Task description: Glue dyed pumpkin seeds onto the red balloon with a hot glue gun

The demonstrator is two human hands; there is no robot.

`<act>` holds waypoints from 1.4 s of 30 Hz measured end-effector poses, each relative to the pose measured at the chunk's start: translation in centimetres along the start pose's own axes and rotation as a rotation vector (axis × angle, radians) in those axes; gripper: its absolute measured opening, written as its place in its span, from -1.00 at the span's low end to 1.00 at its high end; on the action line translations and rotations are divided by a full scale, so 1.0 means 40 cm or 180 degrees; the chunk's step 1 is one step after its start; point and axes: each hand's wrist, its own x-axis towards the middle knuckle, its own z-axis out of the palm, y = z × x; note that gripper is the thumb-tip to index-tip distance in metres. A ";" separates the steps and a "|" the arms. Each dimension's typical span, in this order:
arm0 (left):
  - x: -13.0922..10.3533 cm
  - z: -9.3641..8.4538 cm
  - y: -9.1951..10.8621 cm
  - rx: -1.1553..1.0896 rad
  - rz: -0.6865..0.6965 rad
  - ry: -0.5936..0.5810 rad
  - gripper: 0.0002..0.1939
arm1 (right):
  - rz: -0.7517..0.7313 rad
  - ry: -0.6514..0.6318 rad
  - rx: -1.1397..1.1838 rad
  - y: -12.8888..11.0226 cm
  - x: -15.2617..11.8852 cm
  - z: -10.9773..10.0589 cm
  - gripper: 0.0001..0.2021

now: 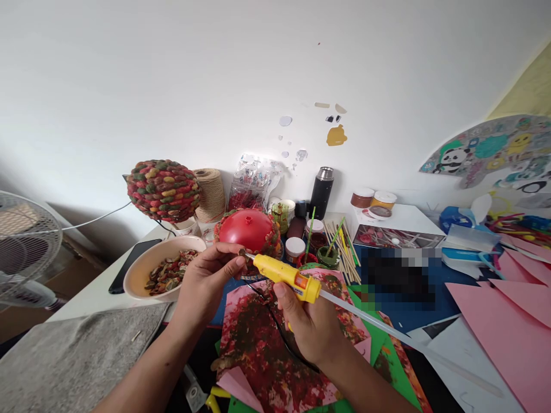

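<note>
My right hand (307, 321) is wrapped round a yellow glue gun (279, 274), with a long clear glue stick (365, 316) out of its back. The nozzle points left, at a small brownish piece (243, 252) pinched between the thumb and finger of my left hand (210, 281). Just behind the hands sits a red balloon (245, 229), its lower sides edged with coloured pieces. To the left, a cream bowl (133, 277) holds many painted pieces.
A ball covered with coloured pieces (163, 190), a twine spool (210, 195), a black bottle (322, 194) and paint jars (295, 249) stand at the back. Paint-stained paper (258, 344) lies under my hands. A fan (26, 246) is at left, pink sheets (486, 321) at right.
</note>
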 end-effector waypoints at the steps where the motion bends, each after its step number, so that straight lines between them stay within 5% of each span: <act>1: 0.000 -0.001 -0.001 -0.0001 0.0015 -0.0018 -0.62 | -0.0005 -0.0002 -0.0015 -0.001 0.000 0.000 -0.33; 22: 0.009 0.001 -0.001 -0.0188 -0.0054 0.0014 -0.59 | -0.0118 0.0159 -0.0153 0.009 -0.002 0.007 -0.33; 42: 0.009 -0.007 -0.005 -0.0012 -0.0059 0.0053 -0.57 | -0.0540 0.0157 -0.0062 0.006 -0.002 0.005 -0.56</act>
